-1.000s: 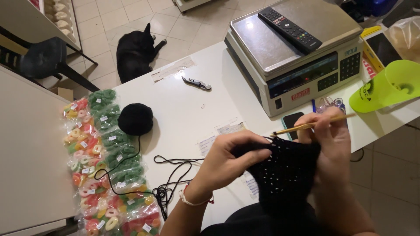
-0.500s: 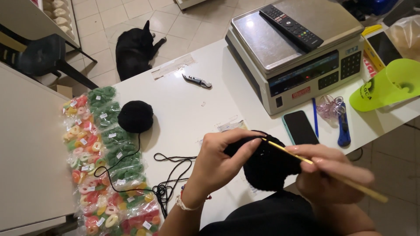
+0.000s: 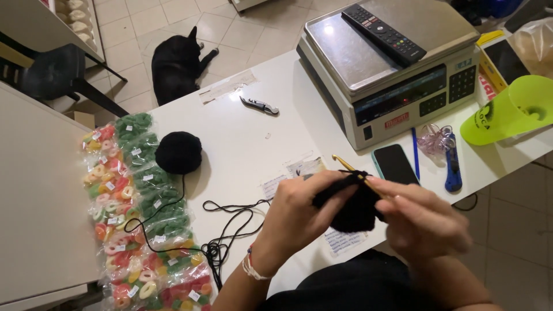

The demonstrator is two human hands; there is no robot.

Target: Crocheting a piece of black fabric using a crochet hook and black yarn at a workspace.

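Left hand [image 3: 299, 210] pinches the black crochet piece [image 3: 352, 203] between thumb and fingers; right hand [image 3: 423, 216] grips the golden crochet hook [image 3: 352, 170], its tip poking just above the left fingertips.

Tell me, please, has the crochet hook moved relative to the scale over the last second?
Yes. The crochet hook now lies lower-left of the scale, its tip pointing up-left instead of sticking out rightwards.

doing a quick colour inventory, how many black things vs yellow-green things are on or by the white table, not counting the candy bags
Black: 6 (yarn ball, crochet piece, loose yarn strand, remote, phone, cat on the floor)
Yellow-green: 1 (plastic cup)
Total: 7
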